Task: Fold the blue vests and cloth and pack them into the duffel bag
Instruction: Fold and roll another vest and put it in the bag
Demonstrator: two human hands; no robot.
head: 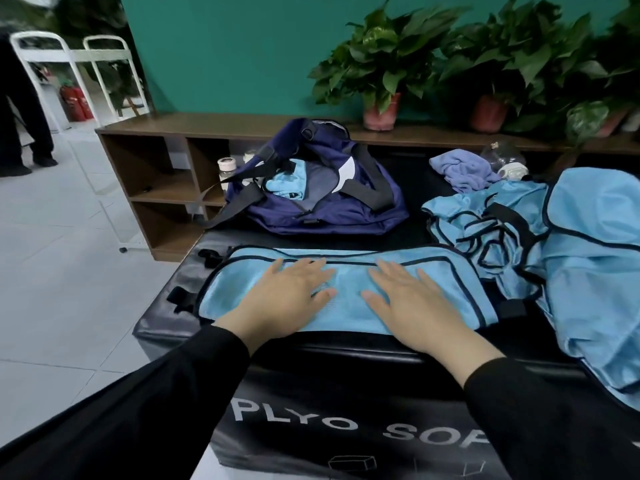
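A light blue mesh vest with dark trim lies folded in a long strip on the black padded box. My left hand and my right hand press flat on it, fingers straight, side by side. Behind it the navy duffel bag sits open with a folded blue vest inside. A heap of unfolded blue vests lies to the right, and another vest drapes over the right edge. A crumpled lavender cloth sits behind the heap.
A brown wooden shelf runs behind the box, carrying potted plants and small bottles. A clear plastic bottle lies beside the cloth. Tiled floor opens on the left, where a person's legs stand by white rails.
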